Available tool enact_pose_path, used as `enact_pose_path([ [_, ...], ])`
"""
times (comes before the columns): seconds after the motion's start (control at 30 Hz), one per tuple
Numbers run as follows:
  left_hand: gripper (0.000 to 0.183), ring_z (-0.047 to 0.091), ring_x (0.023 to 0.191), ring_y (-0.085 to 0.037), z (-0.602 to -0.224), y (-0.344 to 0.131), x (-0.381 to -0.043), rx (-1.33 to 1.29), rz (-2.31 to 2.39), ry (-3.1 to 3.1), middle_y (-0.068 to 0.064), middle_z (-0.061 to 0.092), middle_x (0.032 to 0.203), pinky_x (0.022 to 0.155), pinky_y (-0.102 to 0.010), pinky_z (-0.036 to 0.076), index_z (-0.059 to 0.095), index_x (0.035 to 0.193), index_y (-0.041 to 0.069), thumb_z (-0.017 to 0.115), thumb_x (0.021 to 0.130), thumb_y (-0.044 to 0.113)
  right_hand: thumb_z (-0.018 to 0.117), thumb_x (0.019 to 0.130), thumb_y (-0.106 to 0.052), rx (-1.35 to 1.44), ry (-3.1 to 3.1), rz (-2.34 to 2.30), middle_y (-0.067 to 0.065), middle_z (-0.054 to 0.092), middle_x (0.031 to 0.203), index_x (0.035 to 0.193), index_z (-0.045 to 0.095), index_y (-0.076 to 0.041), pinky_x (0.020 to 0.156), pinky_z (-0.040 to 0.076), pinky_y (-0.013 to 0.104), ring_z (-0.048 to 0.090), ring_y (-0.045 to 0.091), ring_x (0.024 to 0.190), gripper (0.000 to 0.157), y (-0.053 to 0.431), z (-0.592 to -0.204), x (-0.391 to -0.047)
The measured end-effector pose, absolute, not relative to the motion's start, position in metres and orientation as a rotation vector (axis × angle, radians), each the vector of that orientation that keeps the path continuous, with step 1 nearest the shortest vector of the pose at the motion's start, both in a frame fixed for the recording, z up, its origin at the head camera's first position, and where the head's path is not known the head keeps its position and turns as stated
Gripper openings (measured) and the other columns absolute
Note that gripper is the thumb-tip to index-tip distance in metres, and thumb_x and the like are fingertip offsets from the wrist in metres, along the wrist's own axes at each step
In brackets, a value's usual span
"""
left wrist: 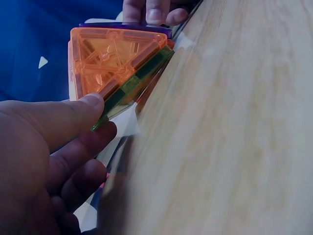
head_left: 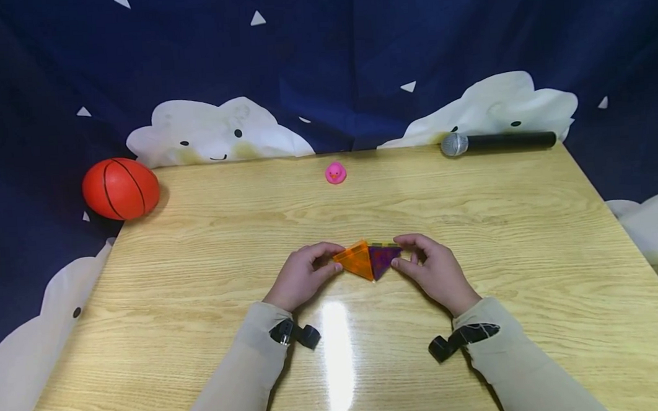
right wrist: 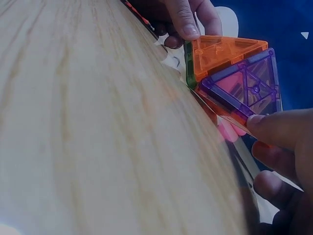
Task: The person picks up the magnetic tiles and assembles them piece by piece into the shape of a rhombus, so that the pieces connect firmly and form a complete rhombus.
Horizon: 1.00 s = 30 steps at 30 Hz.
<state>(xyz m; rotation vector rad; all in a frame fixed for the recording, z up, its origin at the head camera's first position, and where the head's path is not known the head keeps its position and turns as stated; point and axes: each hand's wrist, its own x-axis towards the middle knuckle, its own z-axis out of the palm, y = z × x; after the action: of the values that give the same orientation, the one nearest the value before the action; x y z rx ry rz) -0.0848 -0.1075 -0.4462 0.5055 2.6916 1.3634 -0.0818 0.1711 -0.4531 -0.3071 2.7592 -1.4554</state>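
Note:
A small cluster of translucent magnetic tiles is held between both hands, close over the table in the head view. On its left side an orange triangle tile (head_left: 356, 260) faces up, and a purple triangle tile (head_left: 382, 260) adjoins it on the right. Along the lower edge in the left wrist view runs a green tile (left wrist: 134, 83). My left hand (head_left: 306, 272) pinches the left corner, thumb on the orange and green edges, fingers behind. With thumb and fingers, my right hand (head_left: 434, 269) pinches the purple tile's outer corner. The cluster's far faces are partly hidden.
At the table's (head_left: 224, 223) back edge sits a pink toy duck (head_left: 335, 173). A red ball with black lines (head_left: 121, 189) rests at the back left corner, and a microphone (head_left: 499, 142) lies at the back right. A dark blue curtain (head_left: 321, 57) hangs behind.

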Motion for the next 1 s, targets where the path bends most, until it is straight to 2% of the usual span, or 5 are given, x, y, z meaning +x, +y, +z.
enact_pose_path([
  [0.13, 0.03, 0.058, 0.088, -0.013, -0.4487, -0.1063, -0.0849, 0.479, 1.372, 2.697, 0.005, 0.07, 0.106, 0.083, -0.033, 0.05, 0.07, 0.124, 0.019, 0.072, 0.094, 0.018, 0.079, 0.088, -0.018, -0.307, 2.763, -1.448, 0.001, 0.059, 0.08, 0.12, 0.068, -0.012, 0.064, 0.042, 0.027, 0.051, 0.016, 0.072, 0.035, 0.1711, -0.4529, -0.0815],
  [0.33, 0.034, 0.056, 0.081, -0.014, -0.4501, -0.1037, -0.0848, 0.447, 1.38, 2.728, 0.002, 0.066, 0.096, 0.074, -0.031, 0.049, 0.066, 0.127, 0.018, 0.072, 0.094, 0.015, 0.081, 0.086, -0.017, -0.323, 2.772, -1.437, 0.0, 0.063, 0.084, 0.116, 0.069, -0.013, 0.066, 0.043, 0.027, 0.053, 0.015, 0.074, 0.032, 0.1733, -0.4533, -0.0804],
  [0.53, 0.036, 0.057, 0.081, -0.012, -0.45, -0.1028, -0.0853, 0.425, 1.41, 2.712, 0.002, 0.068, 0.103, 0.074, -0.03, 0.05, 0.066, 0.128, 0.018, 0.073, 0.093, 0.016, 0.08, 0.087, -0.016, -0.33, 2.776, -1.446, 0.001, 0.061, 0.082, 0.116, 0.069, -0.012, 0.067, 0.043, 0.028, 0.054, 0.017, 0.075, 0.032, 0.1737, -0.4537, -0.0809],
  [0.8, 0.038, 0.056, 0.082, -0.013, -0.4507, -0.1047, -0.0856, 0.417, 1.403, 2.718, 0.001, 0.067, 0.101, 0.072, -0.03, 0.049, 0.065, 0.128, 0.018, 0.075, 0.092, 0.017, 0.08, 0.086, -0.014, -0.34, 2.77, -1.457, 0.001, 0.062, 0.083, 0.119, 0.068, -0.01, 0.066, 0.042, 0.028, 0.054, 0.017, 0.075, 0.035, 0.1727, -0.4524, -0.0818],
  [1.0, 0.038, 0.057, 0.084, -0.013, -0.4506, -0.1061, -0.0856, 0.429, 1.43, 2.699, 0.003, 0.069, 0.109, 0.074, -0.029, 0.049, 0.065, 0.128, 0.017, 0.075, 0.091, 0.017, 0.08, 0.086, -0.013, -0.358, 2.768, -1.475, 0.003, 0.065, 0.096, 0.119, 0.068, -0.009, 0.067, 0.043, 0.028, 0.055, 0.017, 0.077, 0.035, 0.1721, -0.454, -0.083],
])
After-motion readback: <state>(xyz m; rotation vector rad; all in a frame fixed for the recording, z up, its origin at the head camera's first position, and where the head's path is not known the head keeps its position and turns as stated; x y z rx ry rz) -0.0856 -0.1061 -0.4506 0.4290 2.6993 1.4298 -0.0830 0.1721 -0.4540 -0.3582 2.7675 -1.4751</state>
